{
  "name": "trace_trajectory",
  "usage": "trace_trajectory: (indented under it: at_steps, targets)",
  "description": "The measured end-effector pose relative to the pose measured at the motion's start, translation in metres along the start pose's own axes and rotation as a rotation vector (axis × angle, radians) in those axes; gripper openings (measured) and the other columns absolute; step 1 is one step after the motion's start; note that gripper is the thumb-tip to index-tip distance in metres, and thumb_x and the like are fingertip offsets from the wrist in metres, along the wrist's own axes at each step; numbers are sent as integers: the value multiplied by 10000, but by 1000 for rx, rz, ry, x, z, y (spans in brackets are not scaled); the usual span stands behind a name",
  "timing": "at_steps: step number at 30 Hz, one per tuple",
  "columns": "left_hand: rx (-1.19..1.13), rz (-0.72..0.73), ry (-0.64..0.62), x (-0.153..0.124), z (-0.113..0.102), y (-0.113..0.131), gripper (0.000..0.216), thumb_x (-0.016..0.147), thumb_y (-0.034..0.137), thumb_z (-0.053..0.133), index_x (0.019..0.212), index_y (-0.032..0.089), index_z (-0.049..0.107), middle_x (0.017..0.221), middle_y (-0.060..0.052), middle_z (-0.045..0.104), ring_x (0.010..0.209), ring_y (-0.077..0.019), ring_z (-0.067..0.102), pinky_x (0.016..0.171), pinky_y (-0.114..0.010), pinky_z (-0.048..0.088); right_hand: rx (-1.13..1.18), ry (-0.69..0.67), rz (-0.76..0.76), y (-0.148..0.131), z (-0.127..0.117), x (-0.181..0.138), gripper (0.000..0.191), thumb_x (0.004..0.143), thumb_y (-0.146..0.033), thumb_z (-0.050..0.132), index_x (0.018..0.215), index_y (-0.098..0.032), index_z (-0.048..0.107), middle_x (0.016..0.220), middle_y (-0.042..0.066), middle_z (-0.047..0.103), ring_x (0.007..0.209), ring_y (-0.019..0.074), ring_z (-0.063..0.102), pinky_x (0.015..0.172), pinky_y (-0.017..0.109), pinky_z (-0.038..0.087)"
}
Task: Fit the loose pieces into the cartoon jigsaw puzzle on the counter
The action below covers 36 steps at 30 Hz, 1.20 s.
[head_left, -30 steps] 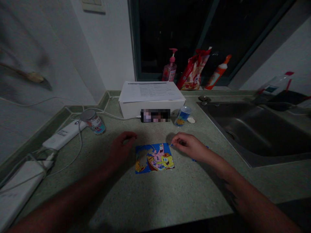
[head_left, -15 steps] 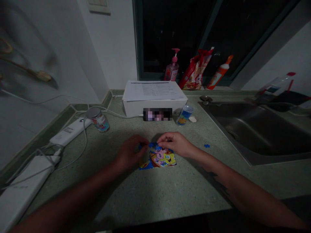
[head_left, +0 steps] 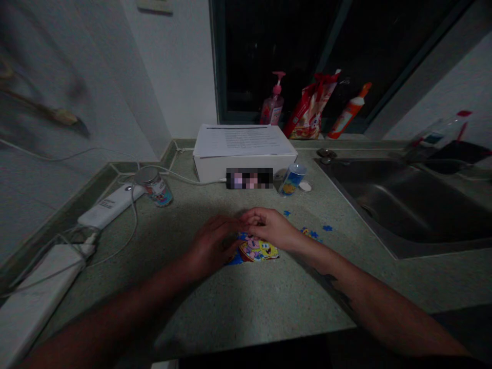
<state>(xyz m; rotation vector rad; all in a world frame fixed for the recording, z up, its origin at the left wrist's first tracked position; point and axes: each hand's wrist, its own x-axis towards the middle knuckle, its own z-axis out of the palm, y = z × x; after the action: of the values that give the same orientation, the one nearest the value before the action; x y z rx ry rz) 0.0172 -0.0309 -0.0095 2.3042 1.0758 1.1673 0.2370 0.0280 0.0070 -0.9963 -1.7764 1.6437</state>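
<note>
At lower center of the speckled desk (head_left: 215, 307), the left hand (head_left: 213, 245) and right hand (head_left: 269, 228) meet, their curled fingers (head_left: 249, 218) touching over a SpongeBob jigsaw puzzle (head_left: 257, 249); any held piece is hidden. Loose blue puzzle pieces (head_left: 327, 228) lie to the right.

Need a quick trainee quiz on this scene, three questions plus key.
1. Which hand is nearer the loose blue puzzle pieces? A) left hand B) right hand
2. True or false: those pieces lie between the jigsaw puzzle and the steel sink.
3. Which two cartoon characters show on the puzzle?

Key: 1. B; 2. True; 3. Patrick Star and SpongeBob SquarePants.
</note>
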Motion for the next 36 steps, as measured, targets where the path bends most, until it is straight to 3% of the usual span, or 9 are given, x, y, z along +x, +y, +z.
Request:
trace_trajectory:
  at_steps: [4, 11, 17, 25, 29, 36]
  targets:
    - [62, 99, 34, -2, 2, -3, 303, 953, 160, 715, 1237, 265, 702, 1152, -75, 801, 1038, -242, 757, 904, -423, 610, 56, 20, -7, 5, 2, 1, 228, 812, -212, 764, 1032, -179, 713, 808, -2, 715, 717, 152, 664, 673, 291, 538]
    - [154, 95, 11, -3, 3, -5, 201, 972, 194, 691, 1163, 256, 695, 1075, -65, 802, 973, -249, 757, 847, -416, 597, 68, 47, 12, 11, 1, 0, 278, 785, -159, 743, 1061, -181, 712, 795, -16, 711, 687, 140, 651, 652, 276, 516]
    - [192, 81, -1, -1, 4, -3, 110, 979, 197, 694, 1078, 244, 688, 1043, -56, 802, 961, -246, 746, 868, -419, 569, 25, 56, 16, 10, 0, -1, 254, 841, -166, 725, 1095, -158, 711, 797, -14, 711, 691, 136, 644, 685, 284, 532]
    - [236, -64, -70, 2, 9, -9, 106, 926, 167, 734, 1012, 227, 721, 1014, -54, 791, 957, -263, 715, 912, -466, 528, -452, 144, -59, 9, -25, -13, 142, 916, -143, 668, 1013, -182, 763, 859, 29, 738, 738, 158, 666, 663, 281, 514]
    - [273, -85, -128, 4, 12, -11, 97, 908, 164, 755, 982, 224, 733, 1003, -53, 791, 956, -274, 703, 921, -482, 516, -781, 155, -139, 7, -30, -19, 153, 915, -92, 668, 957, -191, 777, 925, 54, 751, 813, 177, 682, 747, 304, 495]
    - [314, -131, -188, 6, 16, -11, 100, 886, 153, 787, 944, 221, 742, 1001, -52, 794, 971, -282, 688, 943, -492, 502, -979, 94, -244, 10, -22, -24, 123, 981, -127, 673, 1014, -170, 784, 1014, 94, 745, 945, 221, 690, 840, 332, 503]
